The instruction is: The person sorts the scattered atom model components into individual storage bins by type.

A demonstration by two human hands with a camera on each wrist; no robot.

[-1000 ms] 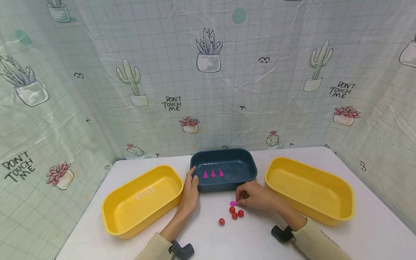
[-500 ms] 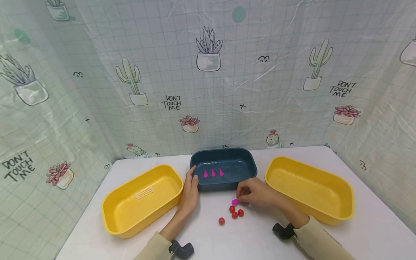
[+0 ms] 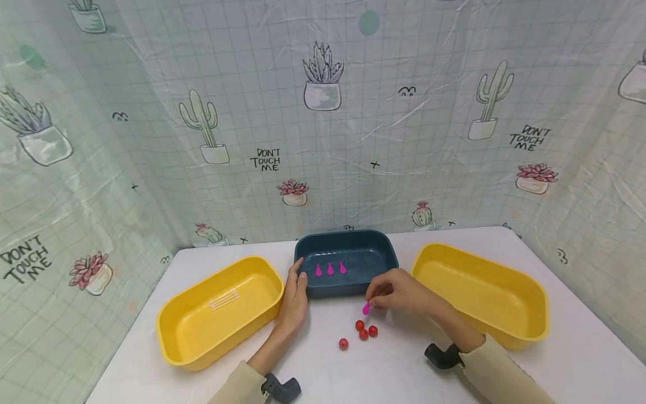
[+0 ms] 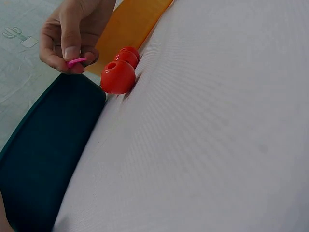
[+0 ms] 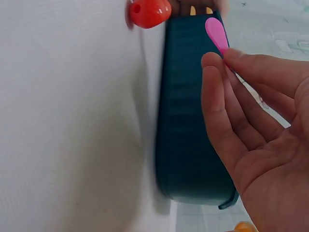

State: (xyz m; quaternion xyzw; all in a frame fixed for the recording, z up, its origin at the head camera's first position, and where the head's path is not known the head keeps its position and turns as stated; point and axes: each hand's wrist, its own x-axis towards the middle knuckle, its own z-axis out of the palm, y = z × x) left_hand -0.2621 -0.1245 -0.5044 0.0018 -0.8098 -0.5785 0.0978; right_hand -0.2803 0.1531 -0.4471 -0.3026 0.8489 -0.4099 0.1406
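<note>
My right hand (image 3: 398,293) pinches a small pink teardrop-shaped piece (image 3: 365,309) by its narrow end, between thumb and fingertips. In the right wrist view the flat, rounded end of that pink piece (image 5: 216,31) points away from the fingers. The hand is above the table, just in front of a dark blue bin (image 3: 335,290). Inside this bin lie three similar pink pieces (image 3: 330,269) in a row. My left hand (image 3: 294,300) rests against the bin's left end with its fingers extended. Several red beads (image 3: 363,334) with holes sit on the table below the right hand.
At left stands a yellow bin (image 3: 174,331) with several thin pale sticks (image 3: 224,300) inside. Another yellow bin (image 3: 537,314) is at right, close to my right forearm. A patterned curtain (image 3: 353,146) hangs behind the white table (image 3: 333,381).
My right hand has lifted the pink piece off the table and moved slightly up toward the blue bin; the piece now hangs rounded end down. The left hand has stayed in place.
</note>
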